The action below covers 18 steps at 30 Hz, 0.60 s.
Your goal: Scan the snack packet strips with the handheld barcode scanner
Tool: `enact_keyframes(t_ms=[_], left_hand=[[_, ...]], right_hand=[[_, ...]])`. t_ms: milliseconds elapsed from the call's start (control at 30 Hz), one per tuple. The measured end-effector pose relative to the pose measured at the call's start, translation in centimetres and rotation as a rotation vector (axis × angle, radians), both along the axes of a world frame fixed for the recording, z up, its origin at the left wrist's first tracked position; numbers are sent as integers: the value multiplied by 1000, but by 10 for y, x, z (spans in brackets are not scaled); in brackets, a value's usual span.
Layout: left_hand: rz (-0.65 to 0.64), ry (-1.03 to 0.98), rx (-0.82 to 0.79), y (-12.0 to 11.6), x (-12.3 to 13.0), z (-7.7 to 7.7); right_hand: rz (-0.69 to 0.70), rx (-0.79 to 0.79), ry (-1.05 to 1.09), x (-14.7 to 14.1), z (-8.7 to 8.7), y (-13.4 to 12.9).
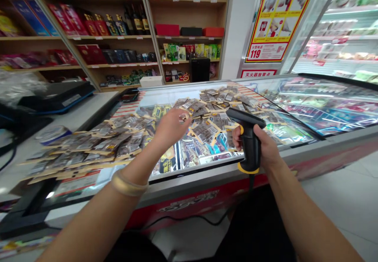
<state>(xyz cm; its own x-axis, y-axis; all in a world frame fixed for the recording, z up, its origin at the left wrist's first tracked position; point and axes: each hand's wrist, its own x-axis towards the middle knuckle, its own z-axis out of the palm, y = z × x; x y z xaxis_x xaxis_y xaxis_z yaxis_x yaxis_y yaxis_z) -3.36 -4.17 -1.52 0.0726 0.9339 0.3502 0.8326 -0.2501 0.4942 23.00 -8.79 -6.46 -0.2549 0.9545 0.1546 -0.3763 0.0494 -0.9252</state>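
Observation:
My right hand (267, 145) is wrapped round the grip of a black and yellow barcode scanner (250, 147), its head pointing left over the freezer's front part. My left hand (173, 125), with a gold bangle (129, 184) on the wrist, hovers over the glass top. Its fingers are curled beside the near edge of a pile of small brown packets (220, 100); whether they grip a packet is hard to make out. Another heap of similar packets (100, 140) lies to the left, overlapping in rows.
The freezer (189, 179) has a raised metal front edge. A black cable (189, 217) hangs in front of it. On the left counter are a black device (59, 96) and a round tub (53, 134). Shelves (118, 36) stand behind.

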Motion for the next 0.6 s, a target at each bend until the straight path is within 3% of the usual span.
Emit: enact_keyframes(t_ms=[133,333,467,600], left_hand=[[-26,138,-117,12,38,-19],[-51,117,-89,16,46,-35],[-51,-73,-166,13,43,-33],[-130,-559,-257,14,39,-36]], right_hand=[[-38,-12,-34,16,-9,2],[-20,-38,-19,14,-10,3],[3,-47,-16,14,-10,-1],[51,-36,-81,15,-11,-4]])
